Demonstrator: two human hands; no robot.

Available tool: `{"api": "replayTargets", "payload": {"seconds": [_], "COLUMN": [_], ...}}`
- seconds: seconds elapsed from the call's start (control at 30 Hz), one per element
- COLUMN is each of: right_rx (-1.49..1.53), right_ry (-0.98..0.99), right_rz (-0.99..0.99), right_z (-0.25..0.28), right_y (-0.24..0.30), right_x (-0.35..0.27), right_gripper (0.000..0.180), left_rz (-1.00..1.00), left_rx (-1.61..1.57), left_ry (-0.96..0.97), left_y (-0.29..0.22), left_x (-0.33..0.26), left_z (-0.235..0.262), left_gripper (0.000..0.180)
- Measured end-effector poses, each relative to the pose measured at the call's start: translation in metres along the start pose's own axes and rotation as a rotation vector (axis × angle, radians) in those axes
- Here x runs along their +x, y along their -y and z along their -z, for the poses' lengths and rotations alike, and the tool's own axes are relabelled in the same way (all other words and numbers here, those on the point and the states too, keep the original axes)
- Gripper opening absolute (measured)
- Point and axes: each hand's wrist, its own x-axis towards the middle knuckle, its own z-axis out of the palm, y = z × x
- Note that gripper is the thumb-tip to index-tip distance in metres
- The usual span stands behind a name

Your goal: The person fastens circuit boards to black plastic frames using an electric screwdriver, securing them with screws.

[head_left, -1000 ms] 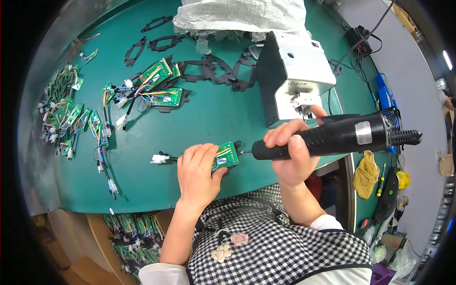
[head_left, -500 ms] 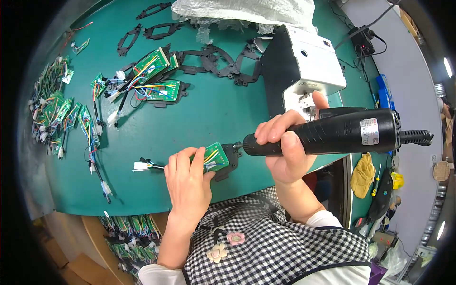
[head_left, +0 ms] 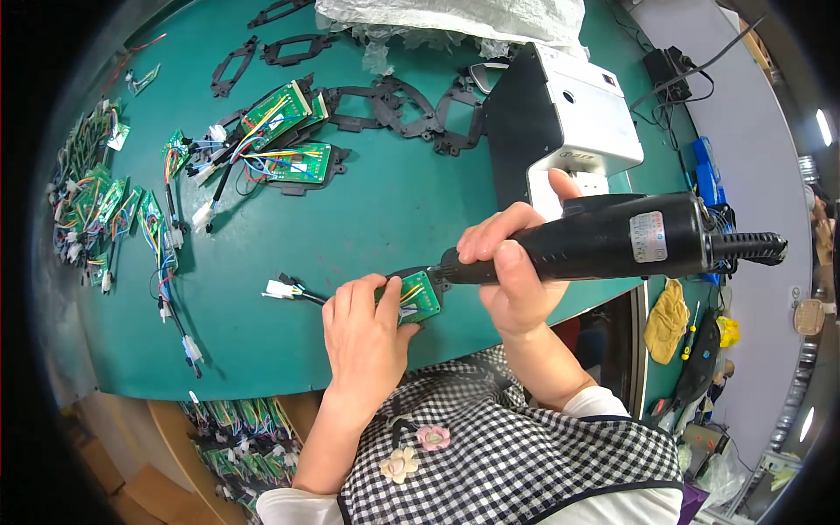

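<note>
L hand (head_left: 367,337) pins green circuit board (head_left: 418,297) (wired).

Left hand (head_left: 367,337) steadies a green circuit board (head_left: 418,297); right hand (head_left: 516,271) presses a black electric screwdriver (head_left: 612,245) onto it.

An electronics assembly workshop. A green table (head_left: 385,219) carries rows of wired green circuit boards (head_left: 92,206) at nine o'clock and black plastic frames (head_left: 385,101) at twelve. A white benchtop machine (head_left: 577,114) stands at one o'clock. A black electric screwdriver (head_left: 612,241) lies across the centre, and more boards fill a box (head_left: 232,437) at seven o'clock.
</note>
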Motion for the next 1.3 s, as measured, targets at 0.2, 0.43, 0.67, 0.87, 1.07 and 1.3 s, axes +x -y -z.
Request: {"api": "replayTargets", "payload": {"seconds": [0.2, 0.43, 0.67, 0.87, 1.07, 1.3], "right_rx": [0.133, 0.02, -0.028, -0.274, 0.148, -0.197], "right_ry": [-0.057, 0.0, 0.367, 0.469, -0.167, -0.203], "right_rz": [0.066, -0.027, -0.029, 0.102, 0.389, 0.376], "right_z": [0.0, -0.004, -0.003, 0.028, 0.058, 0.097], "right_y": [0.003, -0.005, -0.012, -0.026, 0.066, 0.064], "right_x": [0.001, -0.002, 0.014, -0.001, 0.043, 0.064], "right_gripper": [0.067, 0.069, 0.063, 0.062, 0.076, 0.063], "left_rz": [0.002, -0.007, 0.018, 0.015, -0.022, -0.137], "left_rx": [0.013, 0.004, 0.041, 0.091, 0.052, 0.017], "left_ry": [-0.012, 0.001, 0.006, 0.021, -0.006, 0.091], "left_y": [0.0, 0.003, 0.002, -0.004, -0.011, -0.027], "left_x": [0.002, 0.001, -0.001, 0.004, 0.006, 0.027], "left_z": [0.0, -0.003, -0.002, -0.005, -0.015, -0.015], "left_gripper": [0.049, 0.049, 0.048, 0.049, 0.052, 0.055]}}
